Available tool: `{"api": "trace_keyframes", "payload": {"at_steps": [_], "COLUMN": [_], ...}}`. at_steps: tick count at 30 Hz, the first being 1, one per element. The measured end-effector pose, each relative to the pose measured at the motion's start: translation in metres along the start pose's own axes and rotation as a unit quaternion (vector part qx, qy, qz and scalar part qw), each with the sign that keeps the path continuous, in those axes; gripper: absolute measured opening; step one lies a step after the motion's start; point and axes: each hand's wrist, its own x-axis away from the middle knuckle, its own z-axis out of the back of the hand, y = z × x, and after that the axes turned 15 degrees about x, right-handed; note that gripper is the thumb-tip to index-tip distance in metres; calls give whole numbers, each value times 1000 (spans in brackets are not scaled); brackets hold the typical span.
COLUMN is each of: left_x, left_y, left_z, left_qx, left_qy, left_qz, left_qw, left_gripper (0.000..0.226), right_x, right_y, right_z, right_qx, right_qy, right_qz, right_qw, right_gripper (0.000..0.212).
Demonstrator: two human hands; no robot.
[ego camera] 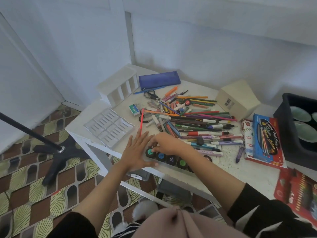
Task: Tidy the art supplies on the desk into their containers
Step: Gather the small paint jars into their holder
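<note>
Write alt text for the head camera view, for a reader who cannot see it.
A person's right hand holds a teal-lidded paint pot at one end of a clear tray; the left hand lies flat beside it. Pens and pencils lie heaped on the white desk behind.

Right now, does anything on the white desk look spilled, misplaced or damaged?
Yes. A loose heap of coloured pens, pencils and markers sprawls across the middle of the white desk, outside any container. One purple crayon lies alone near the blue-and-red cardboard box. The white plastic insert tray looks crumpled at one corner.
</note>
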Motion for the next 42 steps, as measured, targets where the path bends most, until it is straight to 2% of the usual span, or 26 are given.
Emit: {"api": "trace_keyframes", "payload": {"at_steps": [7, 15, 19, 21, 26, 30, 32, 37, 42], "left_x": [0, -1, -1, -1, -1, -1, -1, -2, -2], "left_y": [2, 2, -1, -1, -2, -2, -2, -3, -3], "left_z": [1, 1, 0, 0, 0, 0, 0, -1, -1], "left_qx": [6, 0, 11, 12, 11, 10, 15, 18, 19], "left_qy": [-5, -12, -13, -13, -13, -8, -8, -11, -11], "left_qz": [2, 17, 11, 9, 10, 13, 14, 17, 17], "left_qw": [1000, 1000, 1000, 1000, 1000, 1000, 1000, 1000, 1000], "left_gripper": [111, 116, 120, 119, 118, 112, 108, 111, 111], "right_x": [2, 6, 7, 4, -11, -25, -29, -36, -30], "right_y": [2, 10, 40, 64, 133, 156, 158, 160, 164], "right_z": [-10, -3, 23, 37, 54, 54, 55, 48, 41], "right_qx": [-44, -12, -75, -71, -46, -19, 0, -17, -64], "right_qy": [57, 140, 239, 267, 248, 204, 182, 194, 293], "right_qz": [-16, -30, -103, -150, -263, -237, -220, -232, -252], "right_qw": [997, 990, 963, 949, 931, 950, 958, 953, 920], "right_gripper": [20, 17, 15, 16, 32, 56, 61, 44, 26]}}
